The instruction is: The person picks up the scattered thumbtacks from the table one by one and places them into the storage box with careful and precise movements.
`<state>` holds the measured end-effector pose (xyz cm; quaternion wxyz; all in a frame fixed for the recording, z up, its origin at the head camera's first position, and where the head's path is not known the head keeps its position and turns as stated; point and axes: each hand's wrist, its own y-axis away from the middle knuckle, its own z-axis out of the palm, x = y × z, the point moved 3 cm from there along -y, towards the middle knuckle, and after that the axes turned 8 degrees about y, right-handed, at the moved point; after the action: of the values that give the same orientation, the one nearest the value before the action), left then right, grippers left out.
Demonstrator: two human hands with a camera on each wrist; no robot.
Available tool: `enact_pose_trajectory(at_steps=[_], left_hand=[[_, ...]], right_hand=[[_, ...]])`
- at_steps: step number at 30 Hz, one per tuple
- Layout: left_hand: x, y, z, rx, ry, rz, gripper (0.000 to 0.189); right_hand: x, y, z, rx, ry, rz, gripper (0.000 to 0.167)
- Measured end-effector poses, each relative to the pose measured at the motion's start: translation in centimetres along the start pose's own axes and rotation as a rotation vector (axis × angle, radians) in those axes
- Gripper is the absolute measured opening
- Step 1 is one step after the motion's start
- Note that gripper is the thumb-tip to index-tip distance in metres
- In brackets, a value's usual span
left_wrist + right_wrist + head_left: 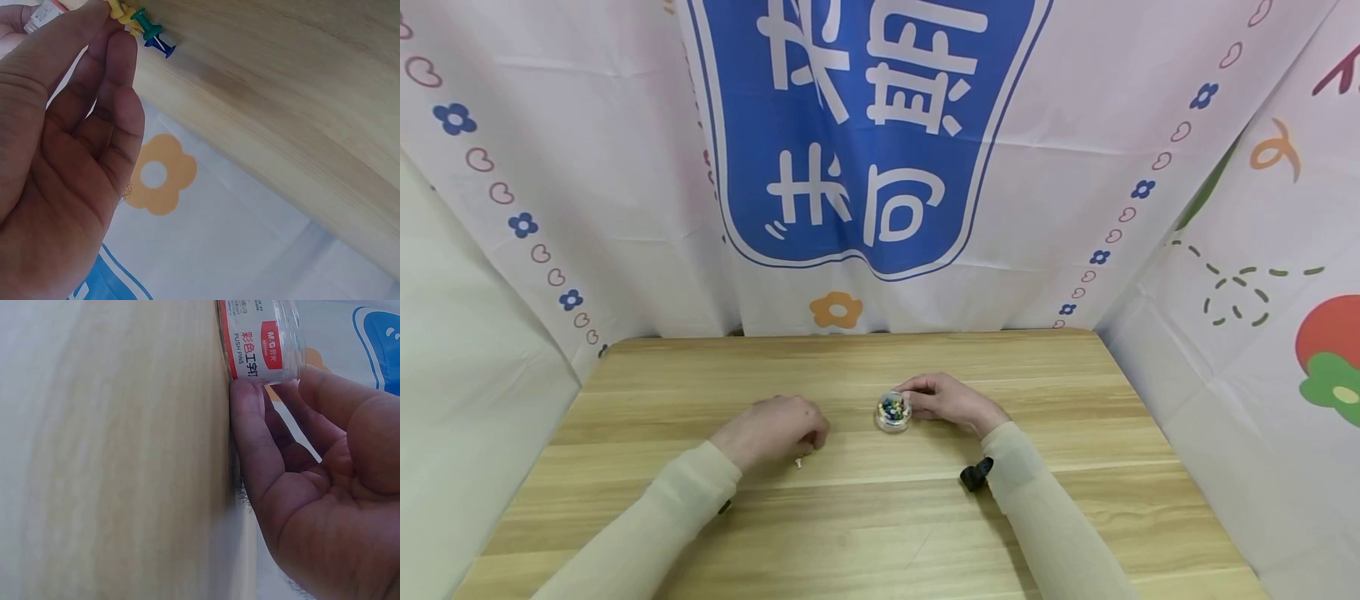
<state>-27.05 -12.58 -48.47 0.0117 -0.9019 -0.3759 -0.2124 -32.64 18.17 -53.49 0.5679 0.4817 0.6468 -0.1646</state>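
Observation:
A small clear jar (892, 427) of coloured push pins (893, 408) stands on the table. My right hand (951, 402) grips its right side between thumb and fingers; the right wrist view shows its push-pin label (255, 347). To the left, my left hand (778, 429) is low over the table with its fingers bent down. In the left wrist view, yellow, green (147, 25) and blue (161, 45) push pins cluster at the thumb and fingertips, apparently pinched; the thumb tip is cut off by the frame. A pale push pin (799, 462) lies just below that hand.
The wood-grain table (865, 542) ends at a printed curtain (625, 192) behind, with white cloth on both sides. A black object (976, 474), perhaps part of the wrist camera, shows beside the right sleeve (1037, 500).

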Motion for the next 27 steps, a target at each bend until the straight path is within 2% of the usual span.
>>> enact_pose_trajectory(at_steps=[6, 13, 19, 27], left_hand=[[0.3, -0.2, 0.1, 0.013, -0.028, 0.018, 0.033], [0.6, -0.7, 0.2, 0.038, -0.020, -0.012, 0.030], [1.3, -1.5, 0.0, 0.083, -0.032, 0.018, 0.023], [1.9, -2.8, -0.4, 0.119, -0.007, -0.029, 0.023]], right_hand=[[0.1, 0.0, 0.0, 0.001, -0.002, 0.000, 0.037], [0.1, -0.1, 0.1, -0.003, -0.005, -0.010, 0.037], [0.3, -0.2, 0.1, -0.007, -0.004, -0.020, 0.037], [0.2, -0.1, 0.1, -0.016, 0.005, -0.041, 0.038]])
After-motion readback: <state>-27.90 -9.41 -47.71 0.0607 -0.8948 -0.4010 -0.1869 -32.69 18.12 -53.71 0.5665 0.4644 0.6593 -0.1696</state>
